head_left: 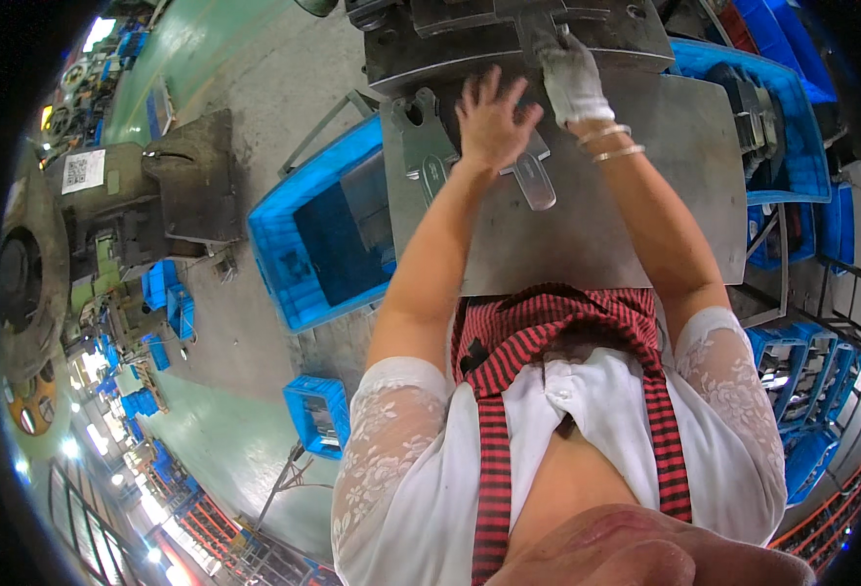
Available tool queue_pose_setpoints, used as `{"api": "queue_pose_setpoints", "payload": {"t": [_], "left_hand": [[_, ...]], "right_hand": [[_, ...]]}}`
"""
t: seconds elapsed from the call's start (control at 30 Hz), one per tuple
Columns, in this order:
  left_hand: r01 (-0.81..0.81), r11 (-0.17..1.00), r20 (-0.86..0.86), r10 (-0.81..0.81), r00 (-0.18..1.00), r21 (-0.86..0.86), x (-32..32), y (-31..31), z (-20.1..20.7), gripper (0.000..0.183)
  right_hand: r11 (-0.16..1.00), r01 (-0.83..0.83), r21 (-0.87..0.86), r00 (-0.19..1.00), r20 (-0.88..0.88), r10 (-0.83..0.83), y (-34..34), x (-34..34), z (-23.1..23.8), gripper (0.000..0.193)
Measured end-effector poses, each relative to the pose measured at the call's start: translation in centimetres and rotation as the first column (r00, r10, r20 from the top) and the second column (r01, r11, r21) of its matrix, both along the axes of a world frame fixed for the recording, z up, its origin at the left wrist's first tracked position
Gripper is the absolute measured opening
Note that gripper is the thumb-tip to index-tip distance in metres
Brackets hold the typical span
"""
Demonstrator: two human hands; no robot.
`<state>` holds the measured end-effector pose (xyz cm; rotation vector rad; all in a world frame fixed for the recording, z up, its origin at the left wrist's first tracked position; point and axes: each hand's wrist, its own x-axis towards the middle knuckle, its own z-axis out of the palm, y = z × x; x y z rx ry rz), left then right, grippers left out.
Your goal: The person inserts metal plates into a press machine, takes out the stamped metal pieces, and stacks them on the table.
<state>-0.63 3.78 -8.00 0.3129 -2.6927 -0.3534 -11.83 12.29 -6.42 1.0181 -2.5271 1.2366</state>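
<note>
My left hand [494, 122] is bare, its fingers spread over the metal table and nothing in them. Beneath and beside it lie flat shaped metal parts: a notched plate [421, 122] to the left and a rounded metal strip [533, 184] just below the palm. My right hand [574, 86], in a white glove, reaches to the dark metal die block [450, 44] at the far edge. Its fingers look closed around something small at the block; a bit of shiny metal shows at the fingertips, too blurred to name.
The steel table [606, 234] spans the space before me. A blue crate [274, 264] with dark sheet pieces stands left of it; another blue crate [811, 127] with metal parts is at right. Several more bins and a machine [186, 176] stand around.
</note>
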Motion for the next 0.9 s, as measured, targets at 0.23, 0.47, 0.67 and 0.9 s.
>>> {"api": "queue_pose_setpoints", "payload": {"t": [0.23, 0.47, 0.67, 0.9], "left_hand": [[-0.040, 0.992, 0.277, 0.007, 0.961, 0.116, 2.2, 4.5, -0.9, 0.042], [-0.082, 0.979, -0.146, 0.110, 0.983, 0.186, 6.7, 0.2, 2.9, 0.071], [-0.573, 0.655, 0.192, 0.561, 0.806, 0.492, 11.2, -6.5, 0.0, 0.056], [-0.453, 0.623, 0.172, 0.458, 0.872, 0.638, 13.6, -10.5, 0.6, 0.027]], "right_hand": [[0.860, 0.215, 0.463, 0.895, -0.446, 0.016, -4.6, -4.8, -0.3, 0.016], [0.826, 0.170, 0.537, 0.911, -0.405, 0.076, -5.4, -4.1, 2.4, 0.015], [0.908, 0.203, 0.366, 0.837, -0.546, 0.033, -5.3, -5.4, 2.0, 0.016], [0.706, 0.116, 0.699, 0.951, -0.284, 0.125, -4.8, -3.3, 5.9, 0.024]]}}
